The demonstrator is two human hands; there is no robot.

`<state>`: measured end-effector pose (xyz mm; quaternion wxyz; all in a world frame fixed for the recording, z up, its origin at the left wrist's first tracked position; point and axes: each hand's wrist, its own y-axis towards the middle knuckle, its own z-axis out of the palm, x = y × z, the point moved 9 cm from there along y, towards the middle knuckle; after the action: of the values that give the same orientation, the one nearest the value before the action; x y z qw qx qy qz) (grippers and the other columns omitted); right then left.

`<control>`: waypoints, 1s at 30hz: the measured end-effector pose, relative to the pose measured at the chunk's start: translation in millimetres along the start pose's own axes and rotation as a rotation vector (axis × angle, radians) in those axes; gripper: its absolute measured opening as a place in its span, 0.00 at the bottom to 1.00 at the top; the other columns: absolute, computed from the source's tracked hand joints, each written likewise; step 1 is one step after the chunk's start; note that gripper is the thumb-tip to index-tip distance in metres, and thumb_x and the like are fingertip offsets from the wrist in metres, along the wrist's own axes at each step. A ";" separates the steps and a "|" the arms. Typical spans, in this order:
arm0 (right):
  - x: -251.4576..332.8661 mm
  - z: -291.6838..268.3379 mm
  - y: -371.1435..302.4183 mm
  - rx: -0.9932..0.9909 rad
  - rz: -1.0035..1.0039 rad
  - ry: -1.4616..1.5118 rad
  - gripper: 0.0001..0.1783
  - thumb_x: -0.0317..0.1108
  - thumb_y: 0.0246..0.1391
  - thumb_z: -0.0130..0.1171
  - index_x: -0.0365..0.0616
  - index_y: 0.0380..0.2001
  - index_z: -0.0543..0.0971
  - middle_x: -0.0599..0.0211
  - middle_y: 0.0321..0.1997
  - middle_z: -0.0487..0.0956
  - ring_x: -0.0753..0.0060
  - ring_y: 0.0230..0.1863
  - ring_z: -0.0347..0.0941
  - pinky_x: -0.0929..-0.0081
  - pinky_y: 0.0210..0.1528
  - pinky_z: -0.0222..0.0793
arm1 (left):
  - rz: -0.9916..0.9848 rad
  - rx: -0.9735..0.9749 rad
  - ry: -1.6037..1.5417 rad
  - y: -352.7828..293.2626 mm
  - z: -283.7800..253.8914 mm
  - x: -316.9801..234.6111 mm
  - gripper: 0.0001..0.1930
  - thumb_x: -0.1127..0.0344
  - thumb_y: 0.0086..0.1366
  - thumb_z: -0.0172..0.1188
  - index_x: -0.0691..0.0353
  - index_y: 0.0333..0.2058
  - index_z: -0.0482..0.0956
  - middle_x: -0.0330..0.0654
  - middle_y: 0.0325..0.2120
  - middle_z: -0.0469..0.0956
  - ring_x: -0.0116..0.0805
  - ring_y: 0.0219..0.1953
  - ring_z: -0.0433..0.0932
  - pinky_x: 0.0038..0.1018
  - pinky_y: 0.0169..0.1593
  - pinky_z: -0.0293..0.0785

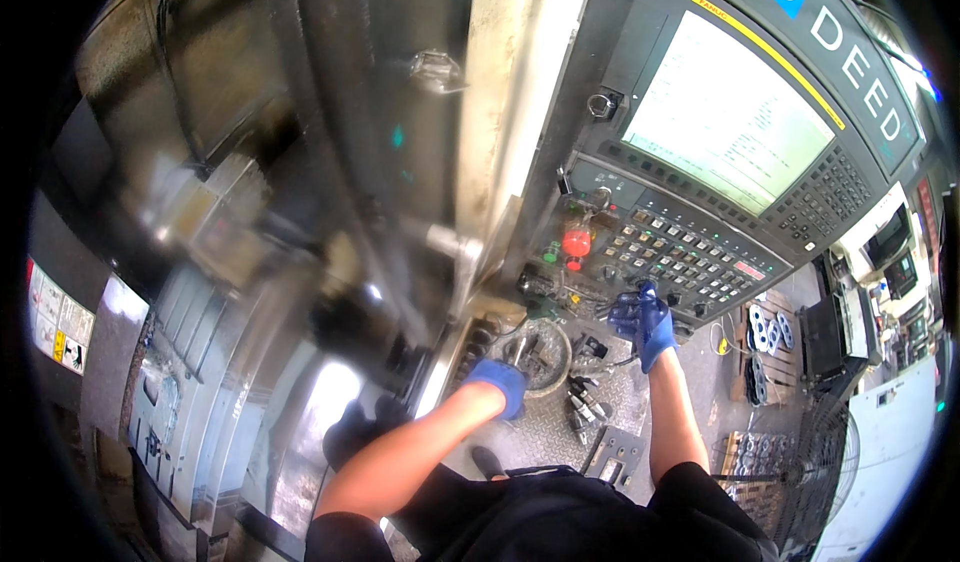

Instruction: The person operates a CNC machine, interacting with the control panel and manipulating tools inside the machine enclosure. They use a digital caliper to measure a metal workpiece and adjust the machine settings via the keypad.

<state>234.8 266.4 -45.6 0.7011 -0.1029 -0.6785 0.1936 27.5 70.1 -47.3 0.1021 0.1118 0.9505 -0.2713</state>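
My left hand (498, 384), in a blue glove, is closed at the near-left rim of a round metal tub (545, 387). A metal piece shows just beyond its fingers; whether the hand grips it is hard to see. Gloved in blue too, my right hand (645, 324) is raised against the lower edge of the machine's control panel (690, 252), by its knobs. Its fingers are bent, and what lies under them is hidden. A red mushroom-shaped stop button (577, 242) sits on the panel to the left of that hand.
A lit screen (730, 112) stands above the buttons. To the left is the machine's interior with blurred metal parts (220, 222). Metal tool holders (588, 407) lie on a tread-plate surface (530, 444) beside the tub. Flat metal parts (768, 332) rest on a pallet at right.
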 end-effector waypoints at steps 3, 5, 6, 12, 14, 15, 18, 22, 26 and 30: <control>-0.2 -1.2 -0.5 0.009 -0.003 0.001 0.31 0.61 0.67 0.46 0.42 0.43 0.80 0.59 0.30 0.85 0.60 0.28 0.83 0.68 0.26 0.75 | 0.008 -0.025 -0.011 5.4 7.0 1.8 0.21 0.50 0.59 0.62 0.58 0.45 0.85 0.49 0.46 0.83 0.48 0.48 0.82 0.39 0.51 0.79; -1.8 -2.3 1.1 0.001 -0.009 0.017 0.31 0.61 0.68 0.46 0.42 0.43 0.80 0.59 0.31 0.85 0.60 0.28 0.83 0.68 0.26 0.74 | 0.013 -0.022 -0.007 9.9 13.1 3.2 0.21 0.51 0.59 0.62 0.57 0.45 0.85 0.49 0.46 0.83 0.47 0.49 0.82 0.39 0.51 0.79; -0.1 -2.9 0.4 -0.009 -0.017 0.013 0.32 0.62 0.67 0.46 0.41 0.42 0.80 0.58 0.30 0.85 0.60 0.28 0.83 0.68 0.27 0.75 | 0.016 -0.024 -0.007 9.6 11.7 2.5 0.21 0.51 0.59 0.62 0.57 0.46 0.85 0.49 0.46 0.83 0.47 0.49 0.82 0.39 0.51 0.78; 11.3 6.5 -5.7 -0.007 -0.047 -0.020 0.33 0.63 0.66 0.47 0.40 0.39 0.81 0.58 0.30 0.85 0.61 0.28 0.83 0.67 0.28 0.76 | 0.021 -0.040 -0.021 4.5 2.0 3.5 0.19 0.55 0.59 0.61 0.57 0.46 0.85 0.48 0.46 0.83 0.47 0.49 0.82 0.39 0.51 0.78; 12.7 10.1 -2.2 0.020 -0.058 -0.045 0.33 0.62 0.67 0.45 0.40 0.41 0.81 0.58 0.32 0.85 0.61 0.29 0.84 0.69 0.28 0.75 | 0.008 -0.062 -0.040 -0.7 -4.6 5.3 0.19 0.57 0.58 0.61 0.57 0.46 0.85 0.48 0.46 0.84 0.47 0.49 0.82 0.39 0.51 0.78; 9.6 11.7 2.0 0.044 -0.043 -0.034 0.34 0.63 0.67 0.45 0.40 0.40 0.81 0.57 0.33 0.85 0.60 0.30 0.84 0.68 0.29 0.75 | 0.014 -0.016 -0.015 -1.9 -3.0 4.9 0.21 0.54 0.59 0.62 0.57 0.49 0.83 0.48 0.46 0.83 0.47 0.49 0.82 0.39 0.51 0.78; 9.0 14.6 -5.9 0.034 -0.017 0.023 0.33 0.65 0.63 0.50 0.43 0.42 0.81 0.59 0.34 0.84 0.59 0.31 0.81 0.63 0.35 0.79 | 0.020 0.081 0.044 1.0 7.9 1.9 0.24 0.50 0.59 0.63 0.57 0.50 0.83 0.49 0.43 0.84 0.48 0.46 0.83 0.39 0.48 0.79; 1.7 -18.4 11.1 0.012 -0.067 0.049 0.36 0.68 0.62 0.48 0.44 0.49 0.80 0.58 0.40 0.84 0.58 0.35 0.81 0.65 0.35 0.77 | 0.030 0.064 0.020 18.7 18.2 -3.9 0.20 0.56 0.54 0.66 0.54 0.46 0.87 0.42 0.44 0.85 0.41 0.47 0.83 0.38 0.48 0.78; -15.8 -58.3 46.8 -0.027 0.007 -0.070 0.35 0.71 0.60 0.50 0.53 0.51 0.80 0.66 0.40 0.84 0.66 0.35 0.79 0.75 0.29 0.70 | 0.086 0.082 0.199 49.0 43.3 -16.1 0.26 0.50 0.57 0.62 0.46 0.55 0.82 0.37 0.55 0.80 0.40 0.58 0.76 0.40 0.58 0.70; -5.1 -36.9 39.8 0.015 -0.022 -0.108 0.32 0.70 0.60 0.49 0.55 0.47 0.81 0.72 0.37 0.83 0.69 0.33 0.79 0.77 0.28 0.68 | 0.046 0.080 0.072 31.3 25.9 -8.8 0.22 0.52 0.56 0.65 0.48 0.50 0.85 0.37 0.52 0.82 0.39 0.55 0.79 0.39 0.53 0.74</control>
<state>266.1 304.7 -68.6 0.6663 -0.0796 -0.7151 0.1960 47.8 80.7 -82.1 0.0695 0.1473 0.9392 -0.3023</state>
